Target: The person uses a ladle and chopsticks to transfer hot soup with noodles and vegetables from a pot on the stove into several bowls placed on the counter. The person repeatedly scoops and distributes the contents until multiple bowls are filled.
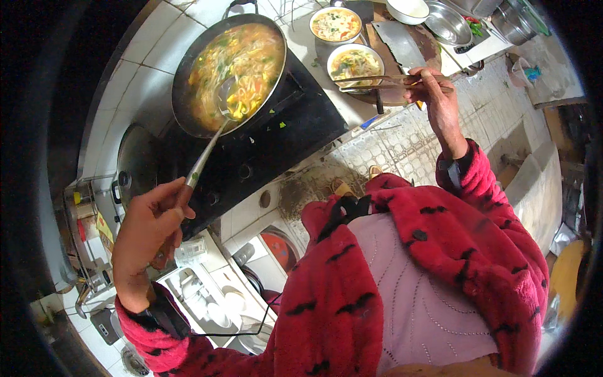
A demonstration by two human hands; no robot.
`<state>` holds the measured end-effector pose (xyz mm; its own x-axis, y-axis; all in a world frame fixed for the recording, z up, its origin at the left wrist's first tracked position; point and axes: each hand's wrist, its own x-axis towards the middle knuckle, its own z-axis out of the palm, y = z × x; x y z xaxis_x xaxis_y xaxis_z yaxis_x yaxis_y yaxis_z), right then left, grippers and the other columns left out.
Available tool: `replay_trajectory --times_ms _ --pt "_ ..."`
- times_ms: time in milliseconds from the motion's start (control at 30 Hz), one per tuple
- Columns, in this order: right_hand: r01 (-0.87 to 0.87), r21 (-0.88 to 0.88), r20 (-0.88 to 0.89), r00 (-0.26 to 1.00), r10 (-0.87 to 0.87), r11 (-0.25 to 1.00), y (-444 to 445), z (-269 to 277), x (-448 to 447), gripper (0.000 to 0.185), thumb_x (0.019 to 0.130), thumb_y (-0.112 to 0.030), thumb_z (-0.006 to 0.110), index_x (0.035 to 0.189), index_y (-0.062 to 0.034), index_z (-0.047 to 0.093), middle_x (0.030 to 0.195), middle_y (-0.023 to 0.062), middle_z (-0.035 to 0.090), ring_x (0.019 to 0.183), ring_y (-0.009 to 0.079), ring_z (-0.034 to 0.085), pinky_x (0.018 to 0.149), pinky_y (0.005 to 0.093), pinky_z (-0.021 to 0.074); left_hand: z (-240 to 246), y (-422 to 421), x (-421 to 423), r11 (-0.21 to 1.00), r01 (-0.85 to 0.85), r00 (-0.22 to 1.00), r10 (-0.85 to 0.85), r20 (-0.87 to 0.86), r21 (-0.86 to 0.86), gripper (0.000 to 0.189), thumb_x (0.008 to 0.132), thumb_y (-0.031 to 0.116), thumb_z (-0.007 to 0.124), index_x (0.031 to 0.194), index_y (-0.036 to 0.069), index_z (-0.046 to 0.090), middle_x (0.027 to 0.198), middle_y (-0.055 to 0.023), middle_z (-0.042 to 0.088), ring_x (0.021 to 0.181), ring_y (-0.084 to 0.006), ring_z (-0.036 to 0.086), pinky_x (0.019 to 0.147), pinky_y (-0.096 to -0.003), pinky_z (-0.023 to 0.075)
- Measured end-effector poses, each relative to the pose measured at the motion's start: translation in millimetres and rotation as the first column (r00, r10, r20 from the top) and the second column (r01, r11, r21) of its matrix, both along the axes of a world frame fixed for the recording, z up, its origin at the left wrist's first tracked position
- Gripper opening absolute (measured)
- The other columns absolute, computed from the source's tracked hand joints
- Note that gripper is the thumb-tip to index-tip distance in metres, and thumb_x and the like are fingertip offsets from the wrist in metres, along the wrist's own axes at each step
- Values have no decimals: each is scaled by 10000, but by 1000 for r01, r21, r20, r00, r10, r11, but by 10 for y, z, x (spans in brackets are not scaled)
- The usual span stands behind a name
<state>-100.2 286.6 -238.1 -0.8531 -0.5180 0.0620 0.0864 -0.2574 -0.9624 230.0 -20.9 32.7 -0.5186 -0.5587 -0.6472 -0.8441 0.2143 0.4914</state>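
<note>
My left hand (pixel 153 226) grips the handle of a metal ladle (pixel 205 160). Its bowl rests in a wok (pixel 176 101) of noodle soup (pixel 235 61), by the near right side, among noodles and yellow egg pieces. In my right hand (pixel 433 92) is a pair of wooden chopsticks (pixel 391 82). Their tips lie over the near edge of a white bowl (pixel 330 61) filled with noodles and greens. Just behind it stands a second filled white bowl (pixel 312 28). Whether the chopstick tips touch the food cannot be told.
Beneath the wok is a black stove top (pixel 301 122) with scattered green scraps. A cleaver (pixel 400 42) lies on a round chopping board (pixel 431 47). Behind are a white bowl (pixel 407 12) and a steel basin (pixel 450 28). A dark lid (pixel 141 160) leans against the tiled wall.
</note>
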Motion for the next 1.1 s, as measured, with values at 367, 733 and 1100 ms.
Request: replay_trajectory --times_ms 367,733,1100 --pt "19 -35 26 999 -18 999 15 0 13 312 1051 -259 494 1093 14 637 918 109 689 699 160 680 631 271 556 -201 509 60 737 443 892 -420 168 -511 482 840 19 589 1319 -22 550 942 -231 653 804 -362 659 726 -399 500" --pt "46 -22 21 999 -45 999 7 1 6 329 1046 -279 499 1099 17 635 931 117 692 711 172 689 640 278 558 -229 470 72 871 288 956 -287 65 -398 489 863 -9 555 1352 -2 542 941 -170 672 586 -219 601 533 -342 466" --pt "117 -21 45 992 -116 993 119 -13 -89 316 1048 -261 492 1083 24 625 930 112 673 699 166 683 649 279 575 -374 15 66 965 -156 908 224 -354 211 506 911 224 572 1348 -30 540 930 -121 698 502 -26 534 383 -154 377"
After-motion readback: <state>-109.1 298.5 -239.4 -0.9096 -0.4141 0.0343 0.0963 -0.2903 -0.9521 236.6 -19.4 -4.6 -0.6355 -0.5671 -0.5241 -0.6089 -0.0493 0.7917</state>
